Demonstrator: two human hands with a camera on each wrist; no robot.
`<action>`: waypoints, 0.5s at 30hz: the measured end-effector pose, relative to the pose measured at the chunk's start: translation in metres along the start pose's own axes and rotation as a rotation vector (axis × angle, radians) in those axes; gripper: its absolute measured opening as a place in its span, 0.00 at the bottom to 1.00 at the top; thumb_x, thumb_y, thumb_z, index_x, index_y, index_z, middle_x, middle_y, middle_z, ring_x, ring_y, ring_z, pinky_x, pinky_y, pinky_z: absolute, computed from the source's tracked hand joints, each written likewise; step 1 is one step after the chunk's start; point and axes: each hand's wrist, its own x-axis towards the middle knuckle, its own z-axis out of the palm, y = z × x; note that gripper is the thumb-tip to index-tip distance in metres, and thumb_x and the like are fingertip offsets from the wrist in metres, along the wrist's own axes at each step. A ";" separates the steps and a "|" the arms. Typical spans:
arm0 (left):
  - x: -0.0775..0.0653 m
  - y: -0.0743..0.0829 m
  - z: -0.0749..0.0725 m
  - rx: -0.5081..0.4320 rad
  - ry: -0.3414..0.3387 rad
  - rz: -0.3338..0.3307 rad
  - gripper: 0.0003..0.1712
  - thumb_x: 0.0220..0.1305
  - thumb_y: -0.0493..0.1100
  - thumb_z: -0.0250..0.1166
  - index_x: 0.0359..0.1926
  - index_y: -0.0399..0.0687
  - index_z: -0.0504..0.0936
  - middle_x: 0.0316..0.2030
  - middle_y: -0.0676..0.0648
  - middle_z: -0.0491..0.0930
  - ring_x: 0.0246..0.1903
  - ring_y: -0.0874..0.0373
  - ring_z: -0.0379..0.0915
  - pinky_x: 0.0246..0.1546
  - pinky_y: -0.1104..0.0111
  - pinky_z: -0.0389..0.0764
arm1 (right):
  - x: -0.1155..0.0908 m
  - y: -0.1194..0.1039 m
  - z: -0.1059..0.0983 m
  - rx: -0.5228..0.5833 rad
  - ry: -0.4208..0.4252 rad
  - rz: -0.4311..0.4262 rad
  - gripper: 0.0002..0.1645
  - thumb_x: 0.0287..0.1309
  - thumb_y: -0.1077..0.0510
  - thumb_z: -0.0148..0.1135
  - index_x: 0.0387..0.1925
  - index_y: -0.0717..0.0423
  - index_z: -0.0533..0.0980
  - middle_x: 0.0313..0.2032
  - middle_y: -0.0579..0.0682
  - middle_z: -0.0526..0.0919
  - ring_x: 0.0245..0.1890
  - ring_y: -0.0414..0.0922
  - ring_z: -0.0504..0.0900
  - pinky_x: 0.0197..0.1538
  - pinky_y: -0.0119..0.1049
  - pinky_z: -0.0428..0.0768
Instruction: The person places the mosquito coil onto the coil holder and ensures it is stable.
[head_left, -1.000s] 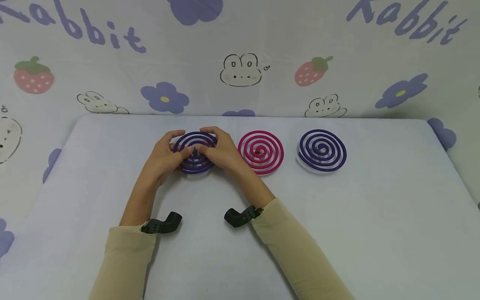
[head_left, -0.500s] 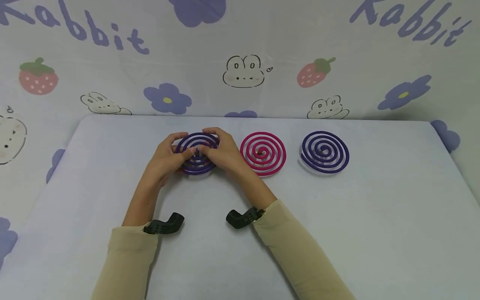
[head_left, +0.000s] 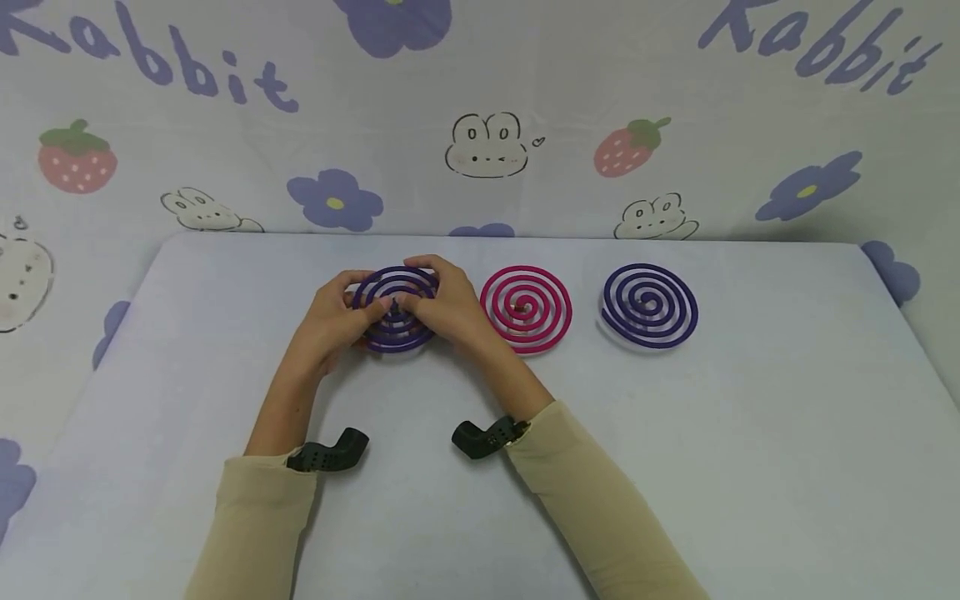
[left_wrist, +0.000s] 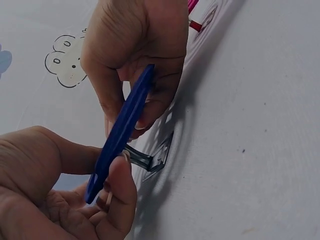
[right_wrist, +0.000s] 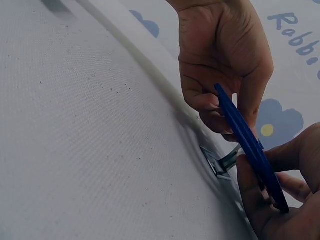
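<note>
In the head view, my left hand (head_left: pixel 335 323) and right hand (head_left: pixel 448 307) hold a dark blue mosquito coil (head_left: pixel 395 348) from its two sides. Both thumbs press on its middle from above, while fingers curl under the rim. Seen edge-on in the left wrist view, the coil (left_wrist: pixel 121 135) sits raised above the white table. A small metal coil stand (right_wrist: pixel 220 162) with a flat base shows beneath it in the right wrist view, its upright reaching up to the coil's middle. Where coil and stand meet is partly hidden by fingers.
To the right of the hands, a pink mosquito coil (head_left: pixel 562 310) stands on its own stand, close by the right wrist. Farther right is another dark blue coil (head_left: pixel 688 304). The table (head_left: pixel 787 400) ends at a patterned cloth backdrop (head_left: pixel 555 192) behind the coils.
Both hands keep their hold on the dark blue coil, with barely any finger movement. The whole head view has shifted slightly.
</note>
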 end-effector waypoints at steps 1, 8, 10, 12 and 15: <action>0.000 0.000 -0.001 0.004 0.002 0.006 0.39 0.77 0.43 0.62 0.81 0.41 0.58 0.70 0.27 0.72 0.61 0.39 0.76 0.32 0.76 0.83 | 0.000 0.000 0.000 -0.007 0.001 -0.008 0.31 0.64 0.63 0.71 0.68 0.58 0.76 0.64 0.62 0.81 0.64 0.57 0.80 0.72 0.51 0.79; -0.006 -0.004 -0.007 0.018 -0.018 -0.006 0.40 0.78 0.46 0.62 0.83 0.44 0.55 0.72 0.28 0.70 0.62 0.38 0.77 0.36 0.76 0.86 | 0.001 -0.001 0.004 -0.237 0.011 -0.052 0.33 0.64 0.56 0.72 0.69 0.56 0.76 0.66 0.60 0.82 0.67 0.56 0.81 0.73 0.50 0.78; -0.007 -0.006 -0.008 0.020 -0.027 -0.005 0.41 0.78 0.47 0.61 0.83 0.45 0.55 0.72 0.28 0.71 0.62 0.39 0.77 0.38 0.74 0.87 | -0.001 -0.001 0.003 -0.281 0.013 -0.055 0.34 0.64 0.55 0.72 0.70 0.56 0.76 0.67 0.59 0.82 0.69 0.55 0.79 0.75 0.50 0.77; -0.006 -0.007 -0.009 0.028 -0.034 -0.005 0.41 0.79 0.48 0.61 0.83 0.45 0.55 0.71 0.28 0.71 0.63 0.39 0.77 0.40 0.73 0.88 | -0.003 -0.003 0.003 -0.316 0.020 -0.061 0.34 0.65 0.54 0.72 0.70 0.56 0.75 0.68 0.59 0.82 0.70 0.55 0.79 0.75 0.49 0.76; -0.003 -0.005 -0.007 0.060 -0.044 0.000 0.41 0.79 0.51 0.61 0.83 0.46 0.56 0.71 0.29 0.72 0.63 0.39 0.78 0.42 0.71 0.89 | -0.005 -0.005 -0.002 -0.355 0.041 -0.082 0.34 0.66 0.54 0.71 0.70 0.56 0.75 0.67 0.60 0.81 0.69 0.55 0.78 0.74 0.49 0.77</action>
